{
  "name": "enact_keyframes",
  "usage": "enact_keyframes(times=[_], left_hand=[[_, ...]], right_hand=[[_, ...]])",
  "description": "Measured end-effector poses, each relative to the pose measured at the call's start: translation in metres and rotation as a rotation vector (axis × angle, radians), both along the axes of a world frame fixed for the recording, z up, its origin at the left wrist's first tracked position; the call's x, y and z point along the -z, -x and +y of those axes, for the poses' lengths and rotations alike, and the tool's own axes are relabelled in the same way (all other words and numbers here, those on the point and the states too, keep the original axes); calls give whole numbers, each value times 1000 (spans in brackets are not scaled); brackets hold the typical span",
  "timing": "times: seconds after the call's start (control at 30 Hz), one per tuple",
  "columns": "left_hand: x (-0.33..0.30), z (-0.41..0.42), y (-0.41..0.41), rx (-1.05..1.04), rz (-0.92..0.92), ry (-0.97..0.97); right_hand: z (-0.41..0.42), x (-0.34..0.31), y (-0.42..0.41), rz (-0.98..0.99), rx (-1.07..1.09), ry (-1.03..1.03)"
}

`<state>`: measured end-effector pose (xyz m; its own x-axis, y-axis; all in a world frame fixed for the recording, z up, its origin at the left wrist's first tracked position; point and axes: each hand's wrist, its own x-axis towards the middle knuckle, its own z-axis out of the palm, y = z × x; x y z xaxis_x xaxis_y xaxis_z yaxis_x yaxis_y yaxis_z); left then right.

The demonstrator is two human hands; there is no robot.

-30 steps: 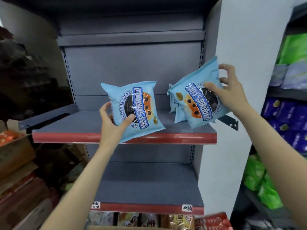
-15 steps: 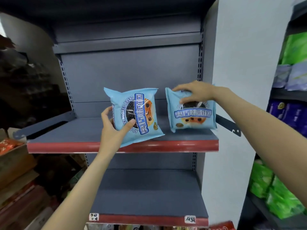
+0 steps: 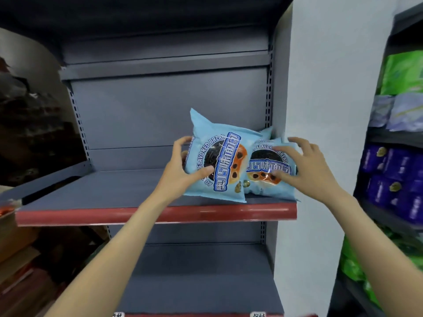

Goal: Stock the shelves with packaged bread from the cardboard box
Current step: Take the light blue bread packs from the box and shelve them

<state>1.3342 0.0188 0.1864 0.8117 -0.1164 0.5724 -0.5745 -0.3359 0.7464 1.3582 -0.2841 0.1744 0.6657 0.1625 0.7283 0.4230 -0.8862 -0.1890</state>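
At the far left, stacked cardboard boxes (image 3: 16, 255) are sitting in shadow, cut off by the frame edge and too dim to read. Beside them the grey middle shelf (image 3: 109, 191) is lying bare across its whole left half, its red front lip (image 3: 91, 217) running straight to the right upright, leaving plenty of open room there. Over the shelf's centre, the left hand (image 3: 180, 172) is gripping a light-blue bread packet (image 3: 217, 156), thumb pressing across the front and fingers curling round the packet's left edge; the packet is standing tilted, its lower corner hanging just past the red lip and its right side overlapping a second bread packet (image 3: 270, 170). That second packet is resting on the shelf against the right upright, with another blue packet partly hidden behind it. The right hand (image 3: 302, 165) is spreading its fingers over the second packet's front, fingertips touching it, the grip loose and apart rather than clamped. Below, the lower shelf (image 3: 201, 277) is lying bare. Right of the white pillar (image 3: 320, 110), green packets (image 3: 402, 74) and purple packets (image 3: 393, 177) are filling a neighbouring rack, blurred and cut off.
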Motion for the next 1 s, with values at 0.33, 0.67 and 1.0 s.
enact_keyframes(times=[0.33,0.67,1.0], left_hand=[[-64,-22,-40,51,-76,-607],[-106,-64,-44,13,-304,-1112],[-62,-52,-52,-111,-359,-1140]], right_hand=[[-2,6,-25,289,-258,-381],[0,-1,17,350,-415,-598],[37,21,7,156,-24,-276]])
